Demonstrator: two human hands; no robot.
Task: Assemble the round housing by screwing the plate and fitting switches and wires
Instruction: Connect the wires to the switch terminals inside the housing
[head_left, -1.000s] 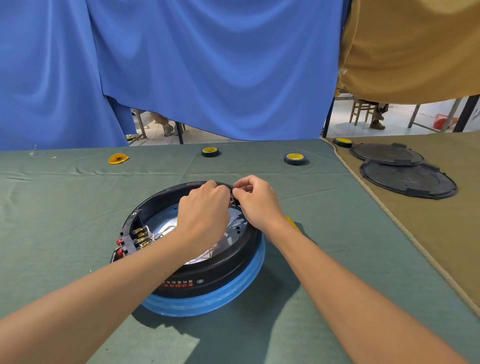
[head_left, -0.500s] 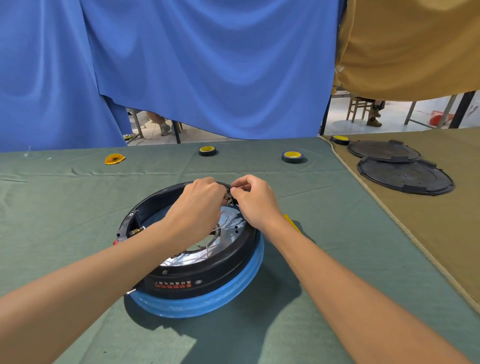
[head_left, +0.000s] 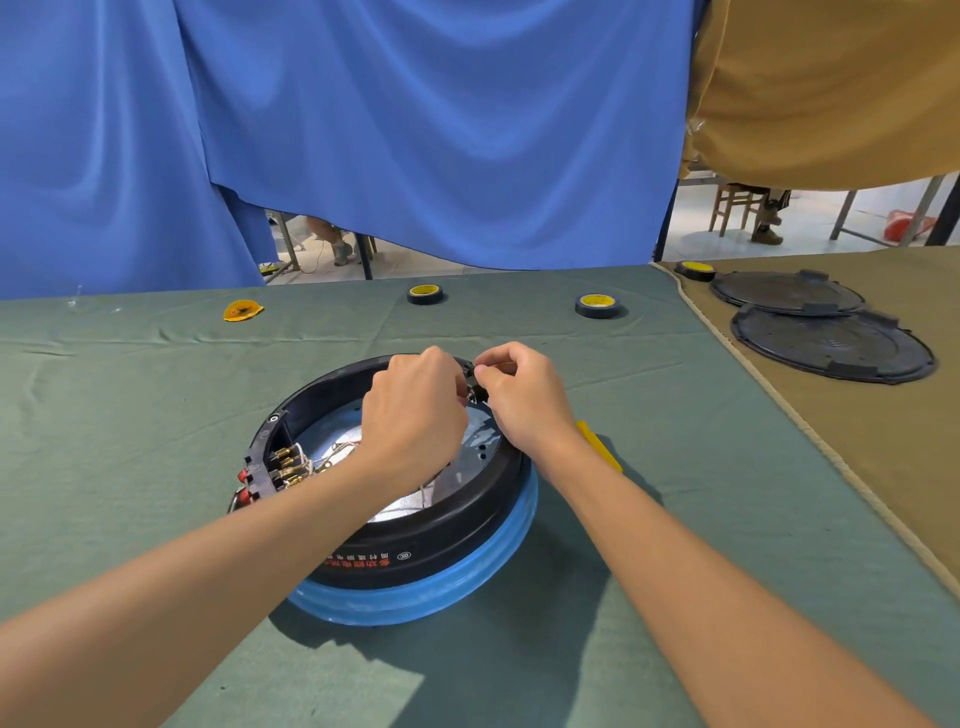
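From the head camera, both hands meet over the far rim of the round housing (head_left: 415, 551). The right hand (head_left: 524, 400) has its fingers curled tight, thumb and forefinger pinching a small part (head_left: 471, 392) at the rim. The left hand (head_left: 415, 415) is curled just beside it, knuckles up; its fingertips are hidden, so I cannot tell what it holds.

The housing sits directly under the hands on the green cloth table (head_left: 156, 415). It is a black plastic ring on a blue base, with a shiny metal plate (head_left: 478, 441) inside. Brass terminals (head_left: 285, 462) and thin white wires (head_left: 322, 462) show at its left wall. A yellow tool (head_left: 597, 444) lies under the right wrist.
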